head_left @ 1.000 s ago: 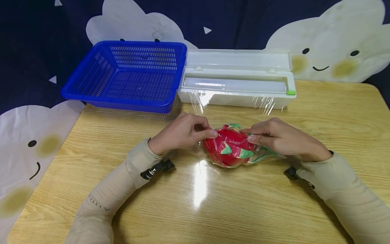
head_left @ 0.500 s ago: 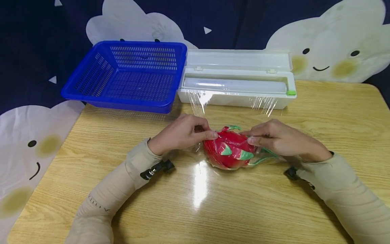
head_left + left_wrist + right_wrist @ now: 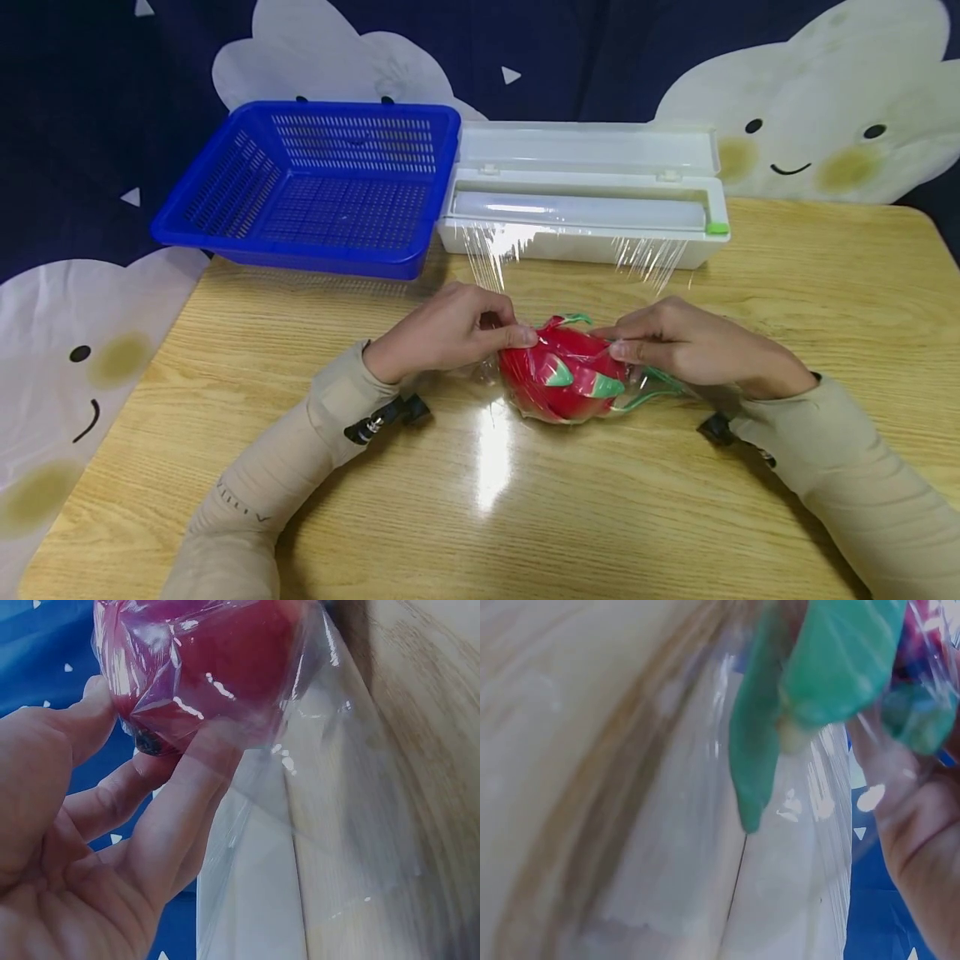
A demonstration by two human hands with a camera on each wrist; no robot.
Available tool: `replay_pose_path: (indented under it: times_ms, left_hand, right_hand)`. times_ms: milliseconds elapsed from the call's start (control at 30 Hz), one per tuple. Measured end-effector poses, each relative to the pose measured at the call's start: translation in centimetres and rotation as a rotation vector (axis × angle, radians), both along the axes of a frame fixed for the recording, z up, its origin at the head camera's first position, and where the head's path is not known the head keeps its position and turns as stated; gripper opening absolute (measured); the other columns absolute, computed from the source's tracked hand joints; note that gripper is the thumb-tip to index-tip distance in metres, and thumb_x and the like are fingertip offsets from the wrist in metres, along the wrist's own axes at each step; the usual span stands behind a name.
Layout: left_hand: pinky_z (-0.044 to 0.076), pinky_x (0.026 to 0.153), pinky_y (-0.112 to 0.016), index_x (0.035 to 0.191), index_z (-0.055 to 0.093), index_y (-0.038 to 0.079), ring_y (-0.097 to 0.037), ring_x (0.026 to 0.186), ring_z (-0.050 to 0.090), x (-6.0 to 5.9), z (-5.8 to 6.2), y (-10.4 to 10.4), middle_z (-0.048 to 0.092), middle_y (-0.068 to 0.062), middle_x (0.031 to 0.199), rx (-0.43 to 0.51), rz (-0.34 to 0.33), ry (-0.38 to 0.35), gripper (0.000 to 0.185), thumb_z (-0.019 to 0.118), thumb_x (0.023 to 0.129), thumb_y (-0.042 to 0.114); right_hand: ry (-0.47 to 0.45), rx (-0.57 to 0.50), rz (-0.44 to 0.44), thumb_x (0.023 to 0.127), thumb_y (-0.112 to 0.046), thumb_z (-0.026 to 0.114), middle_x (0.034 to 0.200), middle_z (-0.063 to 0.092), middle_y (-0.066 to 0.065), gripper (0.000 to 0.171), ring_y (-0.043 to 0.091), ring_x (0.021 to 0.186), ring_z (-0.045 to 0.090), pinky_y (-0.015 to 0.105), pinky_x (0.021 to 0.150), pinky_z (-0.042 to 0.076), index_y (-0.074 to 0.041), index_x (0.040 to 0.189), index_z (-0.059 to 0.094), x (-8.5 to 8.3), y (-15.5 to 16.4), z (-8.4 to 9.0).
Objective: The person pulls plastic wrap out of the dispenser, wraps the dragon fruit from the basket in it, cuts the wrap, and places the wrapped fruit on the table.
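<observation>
Dragon fruit [image 3: 564, 375], red with green scales, sits mid-table on the wooden table [image 3: 525, 517], covered in cling film [image 3: 495, 250] that runs back to the white dispenser box [image 3: 585, 196]. Left hand [image 3: 442, 333] pinches film against the fruit's left end, thumb and fingers curled. Right hand [image 3: 693, 346] pinches film at the right end by the green tips. Blue basket [image 3: 315, 183] sits behind left, beside the dispenser.
</observation>
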State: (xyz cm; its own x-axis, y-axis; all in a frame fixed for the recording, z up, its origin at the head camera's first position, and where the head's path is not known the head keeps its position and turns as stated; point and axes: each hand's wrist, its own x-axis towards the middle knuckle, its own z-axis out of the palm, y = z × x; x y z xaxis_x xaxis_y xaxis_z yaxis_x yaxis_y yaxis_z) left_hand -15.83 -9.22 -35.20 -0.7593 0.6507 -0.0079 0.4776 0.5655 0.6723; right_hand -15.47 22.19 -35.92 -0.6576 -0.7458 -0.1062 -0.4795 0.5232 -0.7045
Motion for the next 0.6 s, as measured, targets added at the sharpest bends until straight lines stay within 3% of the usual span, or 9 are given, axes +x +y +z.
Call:
replay_pose_path:
  times_ms: [367, 600]
  left_hand:
    - [0.031, 0.051, -0.02, 0.075, 0.067, 0.016, -0.005, 0.055, 0.041, 0.09, 0.19, 0.04, 0.047, 0.009, 0.06, -0.032, -0.015, 0.0, 0.032, 0.071, 0.098, 0.038]
    - [0.032, 0.052, -0.02, 0.073, 0.064, 0.017, -0.005, 0.055, 0.041, 0.14, 0.29, 0.0, 0.046, 0.01, 0.06, -0.035, -0.032, 0.005, 0.033, 0.071, 0.098, 0.038]
  right_hand:
    - [-0.111, -0.009, -0.015, 0.106, -0.019, 0.057, 0.134, 0.072, -0.002, 0.03, 0.006, 0.122, 0.066, 0.018, 0.103, 0.051, -0.021, 0.132, 0.071, 0.02, -0.05, -0.03]
    - [-0.152, -0.017, -0.008, 0.106, -0.02, 0.057, 0.133, 0.073, -0.003, 0.031, 0.004, 0.116, 0.068, 0.018, 0.1, 0.053, -0.022, 0.134, 0.07, 0.0, -0.06, -0.18]
